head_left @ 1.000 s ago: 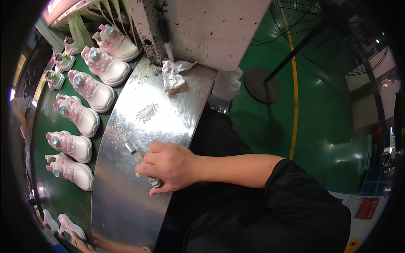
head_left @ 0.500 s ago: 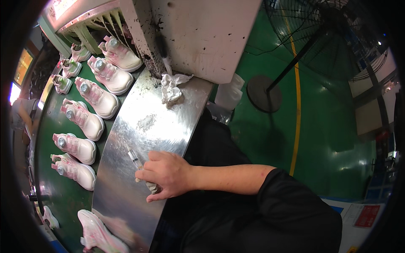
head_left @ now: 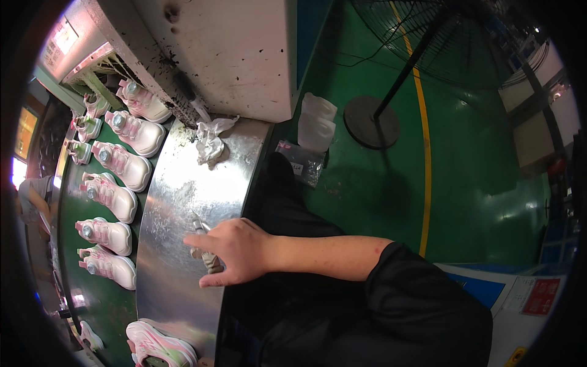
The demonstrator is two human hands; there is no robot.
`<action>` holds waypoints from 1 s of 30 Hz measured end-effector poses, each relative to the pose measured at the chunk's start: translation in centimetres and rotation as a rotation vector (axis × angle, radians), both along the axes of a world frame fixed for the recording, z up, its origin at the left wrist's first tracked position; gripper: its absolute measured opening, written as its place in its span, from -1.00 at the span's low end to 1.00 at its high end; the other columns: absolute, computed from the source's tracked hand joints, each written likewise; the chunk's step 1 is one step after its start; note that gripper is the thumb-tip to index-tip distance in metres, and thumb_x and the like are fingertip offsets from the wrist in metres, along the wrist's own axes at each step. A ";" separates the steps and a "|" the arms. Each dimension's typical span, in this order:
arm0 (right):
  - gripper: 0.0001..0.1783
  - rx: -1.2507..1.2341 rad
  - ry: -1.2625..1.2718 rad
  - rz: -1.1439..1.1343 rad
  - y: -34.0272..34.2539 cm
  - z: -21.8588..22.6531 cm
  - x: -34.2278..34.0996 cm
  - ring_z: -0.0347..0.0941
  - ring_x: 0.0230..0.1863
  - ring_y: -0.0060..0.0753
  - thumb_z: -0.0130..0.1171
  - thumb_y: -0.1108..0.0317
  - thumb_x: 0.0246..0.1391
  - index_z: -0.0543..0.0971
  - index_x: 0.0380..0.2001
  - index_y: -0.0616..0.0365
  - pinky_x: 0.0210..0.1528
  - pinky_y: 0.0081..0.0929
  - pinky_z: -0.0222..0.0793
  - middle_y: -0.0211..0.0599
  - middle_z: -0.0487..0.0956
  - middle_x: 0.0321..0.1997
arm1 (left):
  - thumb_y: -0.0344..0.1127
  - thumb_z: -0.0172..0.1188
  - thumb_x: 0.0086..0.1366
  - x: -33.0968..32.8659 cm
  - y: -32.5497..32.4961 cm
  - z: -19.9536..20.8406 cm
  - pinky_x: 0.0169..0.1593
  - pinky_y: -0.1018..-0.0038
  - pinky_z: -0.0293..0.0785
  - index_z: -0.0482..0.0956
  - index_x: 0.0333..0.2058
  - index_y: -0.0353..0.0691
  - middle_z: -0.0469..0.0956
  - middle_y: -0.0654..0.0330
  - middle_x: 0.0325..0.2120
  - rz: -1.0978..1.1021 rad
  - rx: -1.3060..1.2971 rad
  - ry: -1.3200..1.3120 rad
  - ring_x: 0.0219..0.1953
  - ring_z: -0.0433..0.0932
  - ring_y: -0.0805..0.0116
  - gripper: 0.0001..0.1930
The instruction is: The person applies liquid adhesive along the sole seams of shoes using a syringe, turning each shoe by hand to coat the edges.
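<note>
My right hand [head_left: 235, 252] is over the metal ledge [head_left: 177, 189], palm down, its index finger and thumb stretched apart. A clear syringe [head_left: 199, 226] runs under its fingers, and I see it as held by the curled fingers, which are partly hidden. A crumpled greyish piece [head_left: 211, 262] shows between index finger and thumb. At the lower edge, a pink and white shoe [head_left: 153, 341] with some green overlaps the ledge. Beside it a small bit of skin, perhaps a fingertip of my left hand [head_left: 205, 363], shows; the rest lies out of view.
A row of pink and white shoes [head_left: 112, 199] with round dials stands on the green belt [head_left: 76, 244]. White crumpled tissue [head_left: 211, 144] lies by a stained machine housing [head_left: 232, 55]. To the right are a standing fan [head_left: 373, 122] and white jugs [head_left: 317, 125]. A person [head_left: 33, 199] is at far left.
The view has shifted, so the tissue and housing appear further left. My right index finger has straightened and hides more of the syringe. The shoe at the lower edge has turned, showing its opening.
</note>
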State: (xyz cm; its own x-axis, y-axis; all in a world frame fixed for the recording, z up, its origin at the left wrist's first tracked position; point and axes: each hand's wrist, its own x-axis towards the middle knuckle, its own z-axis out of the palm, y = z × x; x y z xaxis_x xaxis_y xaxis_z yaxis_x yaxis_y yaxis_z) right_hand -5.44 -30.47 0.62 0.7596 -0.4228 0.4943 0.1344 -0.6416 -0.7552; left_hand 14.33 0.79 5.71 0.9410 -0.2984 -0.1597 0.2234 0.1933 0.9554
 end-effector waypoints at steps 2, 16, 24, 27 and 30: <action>-0.30 -0.022 0.047 0.036 0.3 0.9 -0.6 0.48 -0.46 -0.16 0.32 -0.07 -0.17 0.43 -0.02 0.15 -0.37 -0.33 0.41 -0.29 0.48 -0.57 | -0.28 0.19 0.10 -0.1 -1.5 -0.2 0.11 0.19 0.33 0.38 0.05 -0.25 0.35 -0.06 0.03 -0.029 -0.019 0.014 0.09 0.34 0.05 -0.50; -0.26 0.142 -0.093 0.535 3.1 7.3 3.1 0.43 -0.27 -0.21 0.47 0.01 -0.25 0.46 -0.03 0.20 -0.20 -0.36 0.35 -0.24 0.53 -0.24 | -0.15 0.27 0.03 0.7 -3.4 0.5 -0.01 0.31 0.47 0.31 0.05 -0.29 0.47 -0.01 -0.11 -0.169 -0.319 0.161 -0.07 0.49 0.14 -0.37; -0.08 1.061 -0.160 0.971 5.7 11.2 3.2 0.42 -0.18 -0.29 0.45 -0.08 -0.23 0.36 0.03 0.43 -0.15 -0.47 0.39 -0.06 0.43 -0.18 | -0.36 0.34 -0.07 2.4 -2.3 -2.0 -0.02 0.23 0.53 0.31 0.01 -0.31 0.50 -0.03 -0.16 -0.395 -0.611 -0.044 -0.11 0.55 0.14 -0.37; -0.30 0.994 -0.067 0.924 7.4 11.8 5.4 0.38 -0.19 -0.26 0.12 -0.33 -0.02 0.41 -0.12 0.08 -0.20 -0.45 0.22 0.01 0.61 -0.38 | -0.48 0.32 -0.06 1.8 -1.3 -0.8 0.02 0.12 0.51 0.33 0.00 -0.33 0.49 -0.08 -0.13 -0.414 -0.665 -0.108 -0.06 0.54 0.05 -0.41; -0.32 0.959 -0.058 1.008 8.2 13.0 6.9 0.42 -0.23 -0.26 0.07 -0.34 0.02 0.41 -0.13 0.08 -0.20 -0.43 0.22 0.02 0.62 -0.37 | -0.57 0.30 -0.05 1.4 -1.8 0.2 0.05 0.05 0.48 0.35 0.00 -0.34 0.49 -0.12 -0.12 -0.517 -0.759 -0.174 -0.03 0.53 -0.03 -0.43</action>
State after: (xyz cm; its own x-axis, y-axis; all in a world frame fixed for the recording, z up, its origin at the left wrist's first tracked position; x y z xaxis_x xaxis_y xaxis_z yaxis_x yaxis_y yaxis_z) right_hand 1.42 -22.28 13.57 0.9248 0.1001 0.3671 0.2696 0.5086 -0.8177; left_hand 15.77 -1.00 5.92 0.6544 -0.6536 0.3804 0.3217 0.6958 0.6422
